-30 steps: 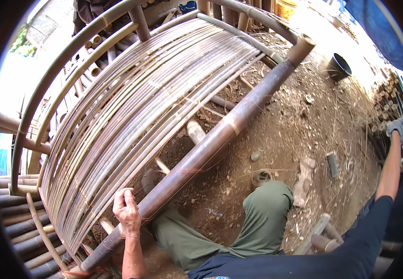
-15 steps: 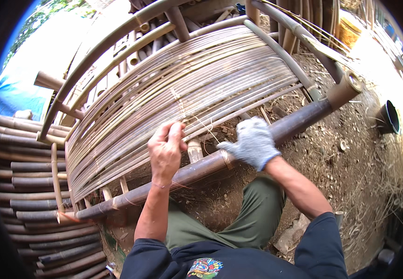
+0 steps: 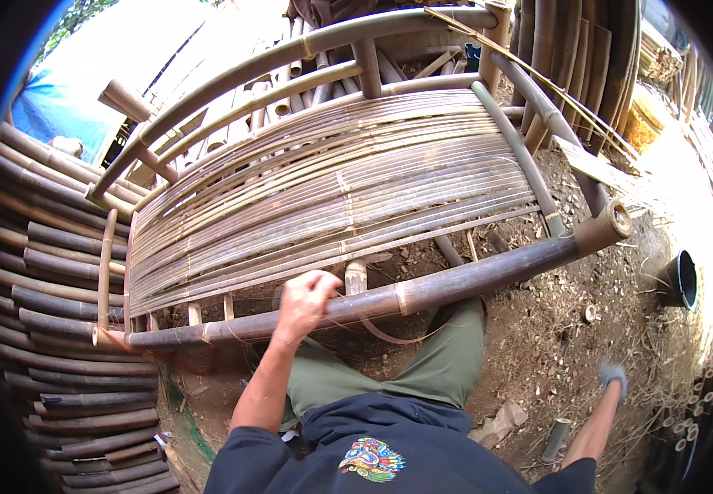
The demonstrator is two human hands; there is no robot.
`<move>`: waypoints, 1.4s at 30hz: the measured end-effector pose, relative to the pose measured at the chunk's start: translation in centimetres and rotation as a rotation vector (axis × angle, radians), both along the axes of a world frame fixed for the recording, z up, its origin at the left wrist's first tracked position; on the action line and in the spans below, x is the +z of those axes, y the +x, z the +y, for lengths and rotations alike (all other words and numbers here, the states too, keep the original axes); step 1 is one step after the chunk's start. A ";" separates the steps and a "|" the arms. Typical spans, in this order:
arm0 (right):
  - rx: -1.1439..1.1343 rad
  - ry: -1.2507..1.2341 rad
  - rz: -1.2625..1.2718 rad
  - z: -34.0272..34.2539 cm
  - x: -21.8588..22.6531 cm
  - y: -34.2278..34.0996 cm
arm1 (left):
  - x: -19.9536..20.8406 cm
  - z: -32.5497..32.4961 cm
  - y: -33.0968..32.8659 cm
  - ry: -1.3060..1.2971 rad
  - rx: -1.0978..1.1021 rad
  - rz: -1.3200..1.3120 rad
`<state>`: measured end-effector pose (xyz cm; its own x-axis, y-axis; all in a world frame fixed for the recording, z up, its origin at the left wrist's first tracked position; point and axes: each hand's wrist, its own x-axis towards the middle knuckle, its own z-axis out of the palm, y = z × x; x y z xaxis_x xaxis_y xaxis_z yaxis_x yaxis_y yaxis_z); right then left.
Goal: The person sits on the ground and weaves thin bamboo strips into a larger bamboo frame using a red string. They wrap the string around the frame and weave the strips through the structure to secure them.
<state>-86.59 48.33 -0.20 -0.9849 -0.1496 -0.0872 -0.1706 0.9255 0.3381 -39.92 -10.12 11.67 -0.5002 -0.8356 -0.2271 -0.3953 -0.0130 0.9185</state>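
My bare left hand [image 3: 305, 303] is closed in a pinch over the dark bamboo front rail [image 3: 471, 276] of a bamboo bench. What its fingers hold is too small to make out. A thin brown strip [image 3: 389, 336] loops below the rail, just right of that hand. Behind the rail lies the bench seat [image 3: 290, 193] of narrow bamboo slats, with a pale binding [image 3: 345, 202] running across them. Far off to the right, over the dirt floor, my gloved right hand [image 3: 612, 376] is blurred, and its fingers cannot be read.
Stacked bamboo poles [image 3: 85, 387] fill the left side. Split bamboo boards [image 3: 578, 74] stand at the back right, near a black bucket [image 3: 681, 280]. A stone [image 3: 500, 422] and a short bamboo piece [image 3: 555, 440] lie on the ground at lower right.
My right hand has left the front rail and swung far to the right and down. My left hand has come nearer to the rail. The thin strip now loops below the rail.
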 end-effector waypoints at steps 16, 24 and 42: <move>0.923 -0.371 -0.684 -43.6 5.9 8.1 | -18.1 -0.3 -23.8 -0.086 -0.575 -0.450; 1.091 -0.193 -1.074 -49.7 -3.6 3.0 | -19.2 0.3 -25.8 0.023 -0.684 -0.383; 1.590 -0.218 -0.617 -43.3 6.7 7.7 | -8.6 5.3 -19.8 0.220 -0.227 0.018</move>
